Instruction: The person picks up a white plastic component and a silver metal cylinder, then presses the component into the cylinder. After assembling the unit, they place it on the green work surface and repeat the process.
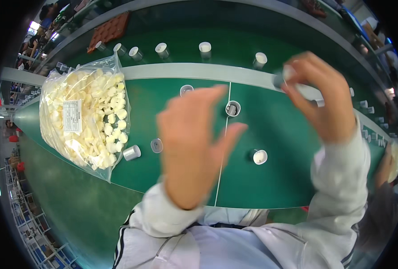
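Observation:
My left hand hovers over the green table with its fingers stretched and its thumb apart, holding nothing. At the far right, my right hand pinches a small grey cup with a white top, smeared by motion, at the pale rail. Between the hands stands a small cup with dark and metallic bits inside. Nearer to me is a cup with a white filling. Left of my left hand are a small round clear piece and a silvery cup lying on its side.
A large clear bag of cream-coloured pieces takes up the table's left side. Beyond the pale rail, a row of white-topped cups stands on a green belt. A reddish-brown tray lies far left. Another person's arm shows at the right.

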{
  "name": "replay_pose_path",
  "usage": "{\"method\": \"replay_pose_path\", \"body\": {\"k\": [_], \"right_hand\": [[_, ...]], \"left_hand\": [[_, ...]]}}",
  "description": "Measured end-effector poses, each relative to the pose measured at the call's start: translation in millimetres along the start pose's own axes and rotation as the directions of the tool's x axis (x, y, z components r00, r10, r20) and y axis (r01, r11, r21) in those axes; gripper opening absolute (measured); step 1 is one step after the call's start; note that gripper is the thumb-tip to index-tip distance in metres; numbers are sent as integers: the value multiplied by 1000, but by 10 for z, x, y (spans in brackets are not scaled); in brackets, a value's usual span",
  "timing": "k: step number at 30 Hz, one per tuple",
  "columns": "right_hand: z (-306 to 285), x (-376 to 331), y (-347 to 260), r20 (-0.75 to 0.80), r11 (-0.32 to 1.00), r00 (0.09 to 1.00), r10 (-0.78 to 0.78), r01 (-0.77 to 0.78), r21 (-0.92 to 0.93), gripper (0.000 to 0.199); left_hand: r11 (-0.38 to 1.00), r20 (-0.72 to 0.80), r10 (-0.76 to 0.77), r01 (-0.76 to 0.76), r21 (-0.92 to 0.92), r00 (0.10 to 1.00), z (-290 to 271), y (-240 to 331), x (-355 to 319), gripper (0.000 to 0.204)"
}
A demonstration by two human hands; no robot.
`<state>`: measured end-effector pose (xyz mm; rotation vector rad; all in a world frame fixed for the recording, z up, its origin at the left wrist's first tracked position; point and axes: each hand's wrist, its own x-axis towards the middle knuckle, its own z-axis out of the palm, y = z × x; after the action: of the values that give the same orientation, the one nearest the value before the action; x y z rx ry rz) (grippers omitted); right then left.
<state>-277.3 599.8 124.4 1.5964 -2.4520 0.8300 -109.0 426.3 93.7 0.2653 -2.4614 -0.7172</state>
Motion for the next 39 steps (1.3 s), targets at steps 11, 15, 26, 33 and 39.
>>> {"method": "replay_pose_path", "body": {"k": [11,15,26,33,39], "right_hand": [[1085,1339,1422,313,981,947,76,-14,-194,32],[824,1297,1175,335,985,938,87,-31,-168,33],[613,939,-602,189,950,954,-233,183,252,30],[683,691,-912,119,876,888,-444,402,264,30],[691,676,-717,94,900,900,-425,409,147,26]], "left_hand": [[872,-175,-444,469,139,879,-1007,-1370,-531,22],[863,-88,-374,381,331,923,-721,-1564,-468,25],[673,62,-648,608,-422,760,-799,-1380,-373,11],[190,439,-270,494,-848,857,-467,-885,-109,16],[327,427,-329,526,-785,842,-339,-880,66,22]]}}
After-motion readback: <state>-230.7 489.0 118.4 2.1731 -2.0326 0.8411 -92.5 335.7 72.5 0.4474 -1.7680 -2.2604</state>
